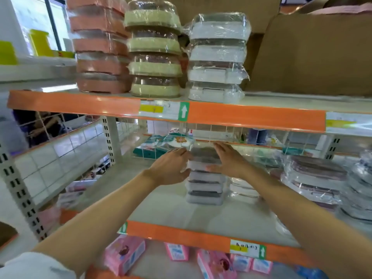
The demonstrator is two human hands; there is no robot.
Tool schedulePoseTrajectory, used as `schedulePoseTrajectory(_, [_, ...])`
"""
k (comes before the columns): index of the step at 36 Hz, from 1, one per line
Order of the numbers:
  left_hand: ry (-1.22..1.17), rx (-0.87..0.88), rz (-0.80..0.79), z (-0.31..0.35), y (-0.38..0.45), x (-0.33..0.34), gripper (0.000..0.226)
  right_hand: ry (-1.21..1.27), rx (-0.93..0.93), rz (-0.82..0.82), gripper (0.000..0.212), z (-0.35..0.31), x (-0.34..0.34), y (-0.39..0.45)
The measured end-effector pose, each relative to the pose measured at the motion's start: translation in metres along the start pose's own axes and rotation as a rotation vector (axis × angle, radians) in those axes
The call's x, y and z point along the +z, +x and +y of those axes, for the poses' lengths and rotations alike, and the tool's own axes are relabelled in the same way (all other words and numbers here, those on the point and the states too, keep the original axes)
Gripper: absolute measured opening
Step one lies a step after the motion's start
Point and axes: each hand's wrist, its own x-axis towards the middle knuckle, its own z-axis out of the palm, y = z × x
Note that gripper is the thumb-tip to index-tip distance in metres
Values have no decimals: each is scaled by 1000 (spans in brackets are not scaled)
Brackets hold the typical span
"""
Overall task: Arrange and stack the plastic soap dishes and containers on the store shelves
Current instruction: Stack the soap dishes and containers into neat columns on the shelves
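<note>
Pink boxes (124,253) lie lowest in frame. On the upper shelf (80,103), orange, beige and white stacks already stand finished. At centre, the left hand (171,168) and right hand (227,160), fingers straight, press either side of a wrapped dish stack (205,186) (still being squared, I judge); looser piles (316,176) wait at right.

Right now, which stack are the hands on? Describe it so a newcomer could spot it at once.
Find the middle shelf with the orange front edge, below the shelf carrying pink, cream and white stacks. Near its centre stands a stack of white plastic soap dishes with dark lids, wrapped in clear film. Unlike the neighbours to its right, it has the left hand and right hand flat against its sides.
</note>
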Motion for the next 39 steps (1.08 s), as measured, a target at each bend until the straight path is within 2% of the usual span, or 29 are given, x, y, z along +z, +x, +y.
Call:
schedulePoseTrajectory(6, [14, 22, -47, -32, 2, 8, 38, -27, 32, -45, 100, -8, -1, 29])
schedulePoseTrajectory(10, [16, 29, -87, -49, 1, 13, 40, 0, 94, -137, 118, -9, 4, 38])
schedulePoseTrajectory(12, [13, 29, -94, -54, 1, 14, 40, 15, 106, -123, 121, -8, 6, 38])
schedulePoseTrajectory(19, [-57, -21, -135, -59, 12, 19, 33, -38, 137, -39, 121, -12, 5, 23])
schedulePoseTrajectory(26, [-167, -11, -174, -40, 42, 36, 39, -44, 191, -77, 118, -12, 5, -25])
schedulePoseTrajectory(30, [-286, 3, -291, -23, 64, 52, 36, -36, 218, -91, 119, -9, 8, -51])
schedulePoseTrajectory(34, [-328, -30, -441, -12, 84, 62, 68, -32, 248, -87, 118, 3, 10, -74])
schedulePoseTrajectory(39, [-105, -12, -546, -10, 93, 74, 108, -6, 276, -108, 119, 13, 12, -98])
